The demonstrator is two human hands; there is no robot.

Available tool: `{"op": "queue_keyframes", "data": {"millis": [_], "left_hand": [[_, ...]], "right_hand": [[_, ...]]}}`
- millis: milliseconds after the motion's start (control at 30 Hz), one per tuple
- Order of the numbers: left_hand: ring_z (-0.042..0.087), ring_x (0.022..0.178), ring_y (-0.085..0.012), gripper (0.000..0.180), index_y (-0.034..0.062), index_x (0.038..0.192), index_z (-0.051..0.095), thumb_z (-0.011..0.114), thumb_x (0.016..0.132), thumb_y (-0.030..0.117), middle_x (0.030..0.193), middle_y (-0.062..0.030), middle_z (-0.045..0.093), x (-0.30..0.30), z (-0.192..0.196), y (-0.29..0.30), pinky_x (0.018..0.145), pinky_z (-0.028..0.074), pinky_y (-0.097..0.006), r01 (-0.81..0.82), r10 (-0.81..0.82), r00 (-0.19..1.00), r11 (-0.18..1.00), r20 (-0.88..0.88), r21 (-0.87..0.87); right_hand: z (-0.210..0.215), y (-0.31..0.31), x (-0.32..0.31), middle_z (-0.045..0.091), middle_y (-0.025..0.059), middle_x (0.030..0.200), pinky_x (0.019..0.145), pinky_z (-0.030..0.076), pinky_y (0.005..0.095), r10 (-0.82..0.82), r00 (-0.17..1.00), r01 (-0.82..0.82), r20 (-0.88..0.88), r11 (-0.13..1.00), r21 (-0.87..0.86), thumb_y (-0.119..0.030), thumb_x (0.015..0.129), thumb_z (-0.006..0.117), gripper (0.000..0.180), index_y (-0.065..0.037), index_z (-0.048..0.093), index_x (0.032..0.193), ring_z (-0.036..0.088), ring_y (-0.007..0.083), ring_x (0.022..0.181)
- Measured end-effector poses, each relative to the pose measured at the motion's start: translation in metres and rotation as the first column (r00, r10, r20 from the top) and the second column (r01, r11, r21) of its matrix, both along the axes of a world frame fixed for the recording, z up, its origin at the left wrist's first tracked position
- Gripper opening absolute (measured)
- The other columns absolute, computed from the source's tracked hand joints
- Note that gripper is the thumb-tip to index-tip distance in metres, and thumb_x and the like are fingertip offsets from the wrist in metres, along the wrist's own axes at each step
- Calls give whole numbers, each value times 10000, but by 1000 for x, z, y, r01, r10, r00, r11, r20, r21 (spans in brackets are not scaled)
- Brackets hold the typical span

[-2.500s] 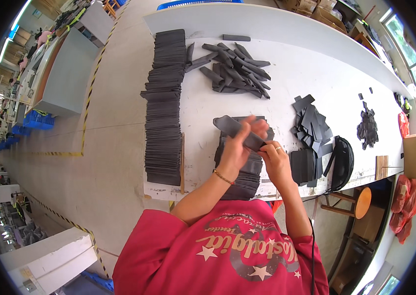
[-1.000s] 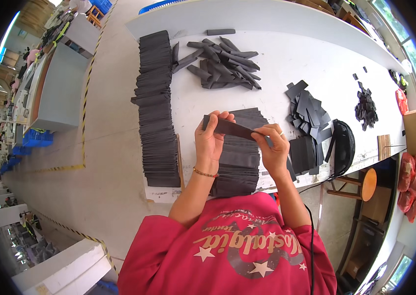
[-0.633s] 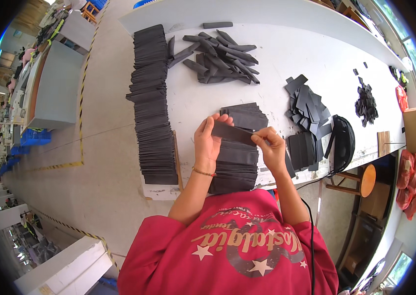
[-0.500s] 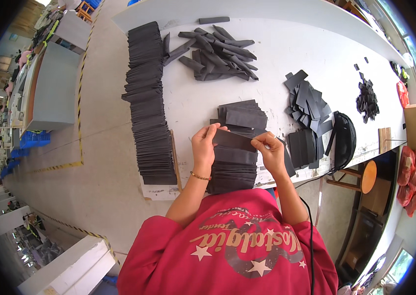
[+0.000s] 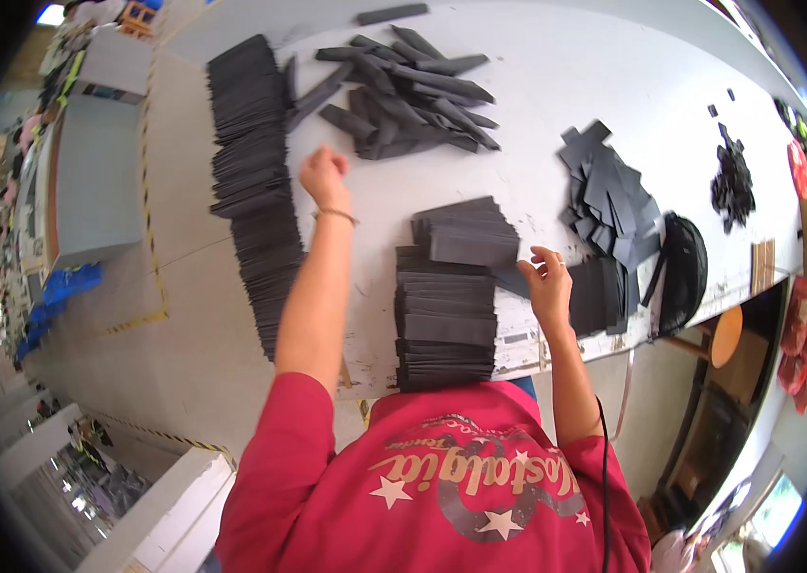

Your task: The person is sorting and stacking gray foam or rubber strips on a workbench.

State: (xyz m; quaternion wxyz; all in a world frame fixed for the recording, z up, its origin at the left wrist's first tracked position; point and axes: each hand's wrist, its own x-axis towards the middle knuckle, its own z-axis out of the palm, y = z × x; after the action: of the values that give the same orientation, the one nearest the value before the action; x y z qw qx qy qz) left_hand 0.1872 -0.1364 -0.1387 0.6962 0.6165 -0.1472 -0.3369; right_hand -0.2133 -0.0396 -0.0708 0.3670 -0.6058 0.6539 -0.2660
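Note:
My left hand [image 5: 325,175] is stretched out over the table, beside a loose heap of dark grey rolled fabric pieces [image 5: 422,95]. Its fingers curl downward and are blurred, and no piece shows in it. My right hand [image 5: 550,284] is held with fingers bent and apart, nothing visible between them. Just left of it lies a stack of flat dark pieces [image 5: 449,325], with several more pieces [image 5: 470,234] lying skewed on its far end. A dark strip's end [image 5: 511,279] shows between that stack and my right fingertips.
A long row of dark folded pieces [image 5: 249,143] lines the table's left edge. To the right are a heap of flat dark pieces [image 5: 608,201], a black pouch [image 5: 684,272] and small black bits [image 5: 733,181]. A stool [image 5: 726,336] stands beyond the near edge.
My left hand has moved away from the stack, far and left toward the rolled pieces. The dark piece stretched between both hands is out of them; my right hand has shifted slightly right.

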Motion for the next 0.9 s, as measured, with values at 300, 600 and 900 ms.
{"op": "queue_keyframes", "data": {"millis": [300, 600, 900], "left_hand": [[547, 609, -160, 306, 19, 728, 593, 800, 771, 241, 761, -80, 621, 1, -15, -80, 521, 445, -318, 21, -112, 986, 825, 127, 565], [659, 760, -246, 117, 22, 976, 564, 630, 889, 64, 891, -105, 645, 0, 17, 15, 672, 559, -380, 97, -45, 968, 974, -247, 203], [689, 936, -284, 129, -24, 1036, 559, 524, 961, 75, 1090, -215, 659, -85, 94, 99, 775, 598, -403, 277, -322, 819, 947, -475, -165]], "right_hand": [[-30, 36, -33, 573, 107, 1094, 880, 421, 427, 202, 779, -341, -593, 931, -132, -178, 713, 775, 487, -94, 587, 1154, 533, 308, 1031], [-50, 57, -54, 562, 107, 927, 826, 426, 401, 411, 604, -635, -682, 766, -101, -88, 784, 571, 177, -21, 625, 938, 534, 274, 923], [31, 64, -58, 561, 220, 1184, 838, 484, 476, -3, 946, -89, -324, 959, -268, 53, 836, 546, 426, -39, 444, 1239, 583, 448, 1017]]}}
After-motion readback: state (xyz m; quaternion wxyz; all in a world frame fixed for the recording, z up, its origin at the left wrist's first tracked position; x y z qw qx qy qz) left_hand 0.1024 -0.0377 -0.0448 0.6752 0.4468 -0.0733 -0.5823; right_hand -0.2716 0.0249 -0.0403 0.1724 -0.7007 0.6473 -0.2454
